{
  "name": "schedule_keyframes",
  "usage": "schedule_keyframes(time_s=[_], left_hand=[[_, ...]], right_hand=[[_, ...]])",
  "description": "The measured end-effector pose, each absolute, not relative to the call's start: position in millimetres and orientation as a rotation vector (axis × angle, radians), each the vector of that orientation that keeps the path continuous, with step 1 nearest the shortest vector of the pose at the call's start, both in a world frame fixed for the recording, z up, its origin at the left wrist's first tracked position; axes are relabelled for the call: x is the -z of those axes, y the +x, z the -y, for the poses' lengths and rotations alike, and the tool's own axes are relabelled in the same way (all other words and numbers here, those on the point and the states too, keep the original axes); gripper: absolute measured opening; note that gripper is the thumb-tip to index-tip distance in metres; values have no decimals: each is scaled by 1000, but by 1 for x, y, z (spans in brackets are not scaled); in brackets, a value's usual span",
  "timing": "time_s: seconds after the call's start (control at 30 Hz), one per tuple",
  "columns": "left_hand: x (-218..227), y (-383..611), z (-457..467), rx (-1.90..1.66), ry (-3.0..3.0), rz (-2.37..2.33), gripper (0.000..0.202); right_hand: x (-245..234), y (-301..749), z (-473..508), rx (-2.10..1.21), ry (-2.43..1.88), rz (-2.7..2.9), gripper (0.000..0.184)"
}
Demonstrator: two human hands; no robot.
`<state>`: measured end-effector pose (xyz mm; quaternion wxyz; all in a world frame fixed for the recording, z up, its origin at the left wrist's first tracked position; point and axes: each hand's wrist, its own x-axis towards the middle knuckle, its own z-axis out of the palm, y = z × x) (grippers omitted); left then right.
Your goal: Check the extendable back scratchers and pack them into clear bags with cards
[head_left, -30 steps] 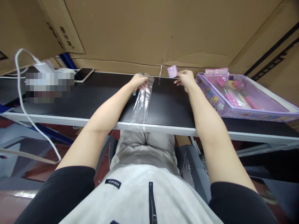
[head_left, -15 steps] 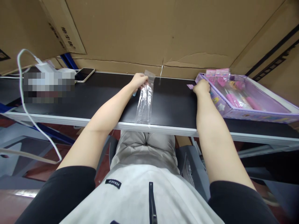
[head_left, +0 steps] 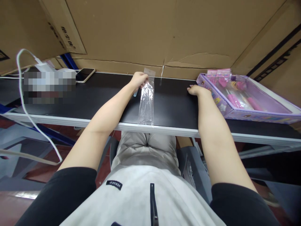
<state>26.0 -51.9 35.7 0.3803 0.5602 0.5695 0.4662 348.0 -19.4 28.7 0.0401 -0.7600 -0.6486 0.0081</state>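
Observation:
My left hand point(head_left: 140, 80) is closed on the upper part of a clear plastic bag point(head_left: 146, 105). The bag looks flat and hangs down toward the table's front edge, catching the light. A small light-blue piece point(head_left: 135, 93) pokes out below that hand; its kind is hidden. Over the dark tabletop, just left of a purple display box point(head_left: 237, 112), is my right hand point(head_left: 197, 90). Its thumb and fingertips point left and look apart, and I see nothing held in them. Pink-handled items in clear packs point(head_left: 235, 100) lie inside the box.
A phone point(head_left: 86, 75) lies at the back left, beside a white charger with a looping cable point(head_left: 21, 81). Cardboard walls point(head_left: 174, 34) close off the back and sides. A pale metal edge point(head_left: 169, 129) runs along the front of the black table point(head_left: 174, 103).
My right hand has turned and shifted slightly left from the box's edge; the small pink card at its fingers no longer shows. The plastic bag has straightened a little in my left hand.

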Motion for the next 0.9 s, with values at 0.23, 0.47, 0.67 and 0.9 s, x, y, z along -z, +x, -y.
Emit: schedule_keyframes(time_s=[0.23, 0.47, 0.67, 0.9], left_hand=[[-36, 28, 52, -1200, 1413, -1457, 8], [-36, 26, 48, -1235, 1403, -1466, 11], [-38, 25, 46, -1332, 1362, -1518, 12], [-36, 22, 41, -1345, 1428, -1512, 22]], right_hand=[[-50, 322, 47, -192, -2513, 1962, 67], [-48, 315, 44, -137, -2328, 2024, 68], [-39, 287, 39, -231, -1856, 2061, 53], [-40, 218, 73, -1103, -1299, 1742, 36]])
